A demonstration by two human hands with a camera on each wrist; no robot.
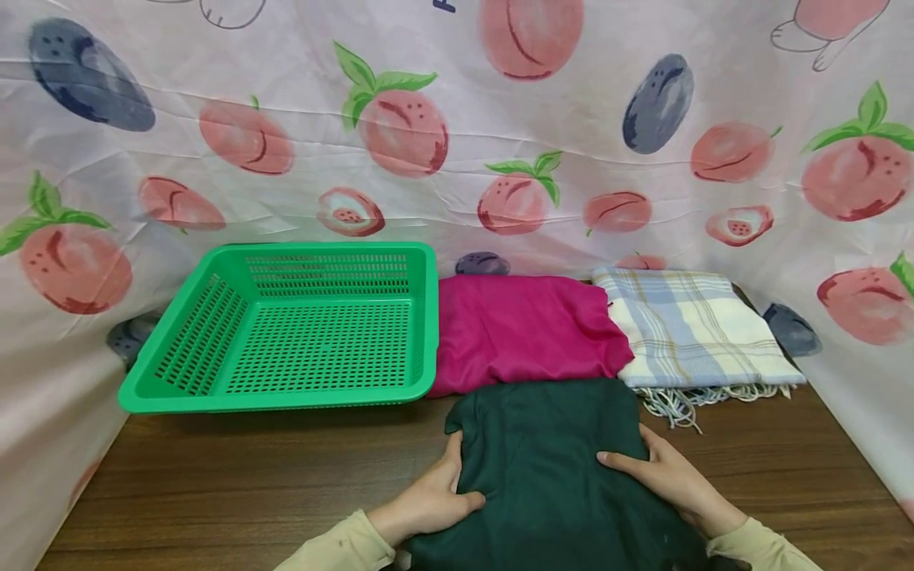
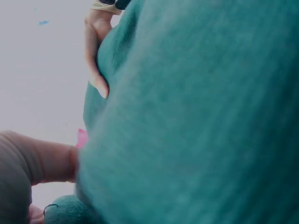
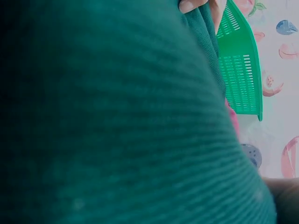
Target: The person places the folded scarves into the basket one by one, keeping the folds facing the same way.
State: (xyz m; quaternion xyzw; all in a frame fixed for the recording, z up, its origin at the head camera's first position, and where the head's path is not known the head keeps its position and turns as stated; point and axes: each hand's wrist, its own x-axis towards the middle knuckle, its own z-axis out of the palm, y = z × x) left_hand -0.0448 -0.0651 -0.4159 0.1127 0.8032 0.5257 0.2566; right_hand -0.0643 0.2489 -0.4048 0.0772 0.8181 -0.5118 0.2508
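Observation:
A dark green folded cloth (image 1: 550, 468) lies at the front of the table in the head view, between my two hands. My left hand (image 1: 432, 496) grips its left side, thumb on top and the other fingers along the edge. From the right, my right hand (image 1: 674, 480) holds the opposite side, its thumb laid over the upper face and its other fingers partly hidden by the fabric. In both wrist views the green cloth (image 2: 187, 116) fills most of the picture, bulging close to the camera.
A green plastic basket (image 1: 426, 333) with slotted walls stands at the back left, nothing inside it. Beside it lies a magenta folded cloth (image 1: 528, 329), touching the green one. A plaid fringed scarf (image 1: 700, 329) is folded at the back right. Fruit-print fabric (image 1: 443, 47) hangs behind.

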